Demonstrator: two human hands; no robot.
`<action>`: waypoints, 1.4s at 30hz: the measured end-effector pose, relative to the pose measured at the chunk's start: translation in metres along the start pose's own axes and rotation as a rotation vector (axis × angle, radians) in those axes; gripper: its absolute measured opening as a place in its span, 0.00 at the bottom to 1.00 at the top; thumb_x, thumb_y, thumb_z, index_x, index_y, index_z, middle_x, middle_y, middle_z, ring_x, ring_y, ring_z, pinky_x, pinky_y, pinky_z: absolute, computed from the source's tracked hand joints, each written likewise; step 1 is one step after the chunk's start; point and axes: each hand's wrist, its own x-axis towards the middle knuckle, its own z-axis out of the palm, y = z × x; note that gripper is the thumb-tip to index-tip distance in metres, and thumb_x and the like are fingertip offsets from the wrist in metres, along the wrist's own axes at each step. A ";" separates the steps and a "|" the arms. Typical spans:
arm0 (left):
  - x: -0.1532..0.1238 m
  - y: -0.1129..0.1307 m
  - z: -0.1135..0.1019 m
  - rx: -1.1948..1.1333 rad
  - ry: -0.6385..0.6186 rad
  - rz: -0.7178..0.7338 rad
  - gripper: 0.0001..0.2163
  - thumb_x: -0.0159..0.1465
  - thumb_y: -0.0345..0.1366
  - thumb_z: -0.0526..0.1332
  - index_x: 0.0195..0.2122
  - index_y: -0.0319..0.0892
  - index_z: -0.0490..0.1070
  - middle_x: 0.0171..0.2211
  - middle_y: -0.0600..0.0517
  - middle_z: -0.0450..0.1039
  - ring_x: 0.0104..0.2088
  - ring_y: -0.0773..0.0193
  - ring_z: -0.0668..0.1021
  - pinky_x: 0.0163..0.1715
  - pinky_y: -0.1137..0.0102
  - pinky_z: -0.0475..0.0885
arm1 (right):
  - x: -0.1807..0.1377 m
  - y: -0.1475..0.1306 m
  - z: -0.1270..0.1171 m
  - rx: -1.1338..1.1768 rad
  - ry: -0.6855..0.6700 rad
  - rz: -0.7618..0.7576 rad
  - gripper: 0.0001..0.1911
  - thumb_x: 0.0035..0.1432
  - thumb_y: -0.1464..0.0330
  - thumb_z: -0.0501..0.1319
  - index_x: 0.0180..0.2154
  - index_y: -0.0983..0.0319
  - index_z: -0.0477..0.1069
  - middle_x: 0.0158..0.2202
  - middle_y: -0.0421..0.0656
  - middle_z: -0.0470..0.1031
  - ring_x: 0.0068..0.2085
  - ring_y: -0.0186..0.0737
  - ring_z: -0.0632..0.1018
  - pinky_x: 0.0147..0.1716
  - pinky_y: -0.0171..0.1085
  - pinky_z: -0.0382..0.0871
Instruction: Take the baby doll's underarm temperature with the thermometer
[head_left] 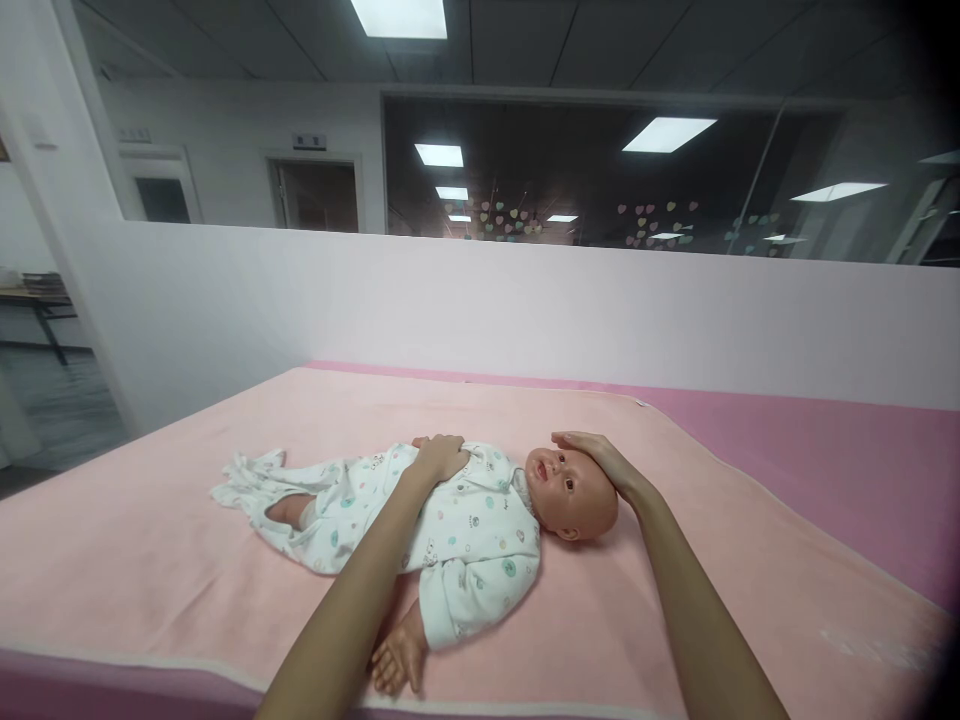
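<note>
A baby doll in a white patterned romper lies on its back on a pink blanket, head to the right, feet to the left. My left hand rests on the doll's chest, fingers curled over the fabric on its far side. My right hand cups the top of the doll's bald head, fingers curved around it. One doll arm sticks out toward me with its hand open.
The blanket covers a raised pink bed. A low white partition wall runs behind it, with dark glass windows above. At far left a doorway and a desk stand on the floor below.
</note>
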 end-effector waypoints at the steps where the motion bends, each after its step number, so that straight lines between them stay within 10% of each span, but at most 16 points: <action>1: 0.000 0.000 0.000 0.000 -0.001 0.000 0.14 0.59 0.37 0.45 0.36 0.42 0.68 0.42 0.45 0.72 0.43 0.53 0.71 0.44 0.53 0.60 | 0.000 0.000 0.000 -0.003 0.005 -0.004 0.17 0.48 0.59 0.60 0.38 0.61 0.74 0.46 0.43 0.72 0.49 0.44 0.70 0.50 0.40 0.62; 10: 0.000 0.001 -0.001 0.004 -0.006 -0.011 0.13 0.59 0.37 0.45 0.36 0.42 0.68 0.41 0.45 0.72 0.43 0.53 0.71 0.45 0.53 0.60 | -0.008 -0.006 0.000 -0.010 -0.111 0.041 0.23 0.48 0.54 0.58 0.34 0.67 0.76 0.34 0.46 0.77 0.37 0.47 0.76 0.38 0.40 0.67; 26: -0.004 0.003 -0.004 -0.005 -0.001 -0.003 0.14 0.59 0.38 0.44 0.37 0.43 0.68 0.42 0.45 0.72 0.44 0.52 0.71 0.44 0.54 0.60 | 0.001 0.001 -0.004 -0.035 0.042 0.002 0.28 0.48 0.58 0.61 0.52 0.55 0.63 0.53 0.42 0.65 0.55 0.45 0.64 0.53 0.41 0.58; 35: -0.003 0.002 -0.002 -0.004 0.009 0.017 0.14 0.59 0.37 0.44 0.36 0.42 0.68 0.40 0.44 0.73 0.43 0.52 0.72 0.44 0.54 0.60 | -0.006 -0.001 -0.004 0.020 -0.115 0.053 0.21 0.50 0.56 0.58 0.36 0.66 0.76 0.36 0.48 0.77 0.37 0.47 0.76 0.40 0.42 0.67; 42: -0.003 0.001 -0.001 -0.008 0.022 0.035 0.14 0.59 0.38 0.44 0.35 0.41 0.68 0.40 0.44 0.73 0.42 0.52 0.72 0.43 0.54 0.60 | -0.002 0.002 -0.003 0.047 -0.018 0.033 0.17 0.48 0.58 0.60 0.34 0.64 0.76 0.39 0.47 0.76 0.44 0.47 0.74 0.46 0.41 0.65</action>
